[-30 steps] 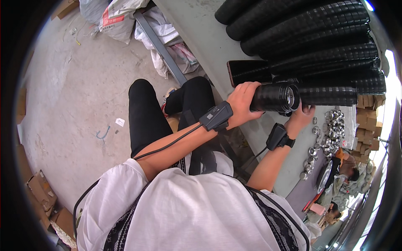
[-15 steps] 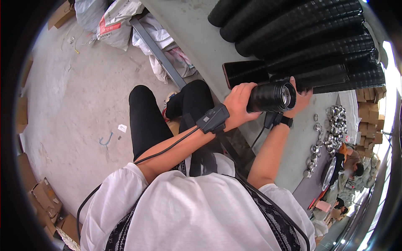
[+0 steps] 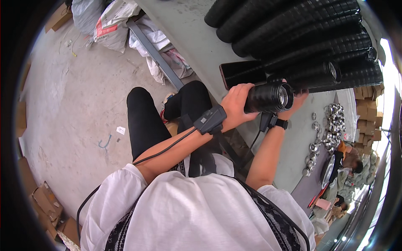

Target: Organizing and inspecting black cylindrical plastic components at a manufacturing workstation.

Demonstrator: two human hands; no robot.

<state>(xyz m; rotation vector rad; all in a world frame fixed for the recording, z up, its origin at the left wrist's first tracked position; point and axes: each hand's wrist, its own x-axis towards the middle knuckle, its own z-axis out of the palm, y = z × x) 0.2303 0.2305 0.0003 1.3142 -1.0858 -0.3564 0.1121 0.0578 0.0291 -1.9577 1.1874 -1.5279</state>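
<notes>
A black ribbed tube (image 3: 268, 97) with a shiny metal end ring is held level just above the grey counter (image 3: 197, 33). The left hand (image 3: 235, 105) is wrapped around its near end; the right hand (image 3: 296, 102) is closed on its far side. Behind the tube, more black ribbed tubes (image 3: 301, 37) lie stacked; loose metal rings (image 3: 331, 125) lie to its right.

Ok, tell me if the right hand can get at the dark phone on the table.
Probably yes, once freed: the phone lies bare just beyond the right hand, but that hand now holds the black ribbed tube.
</notes>
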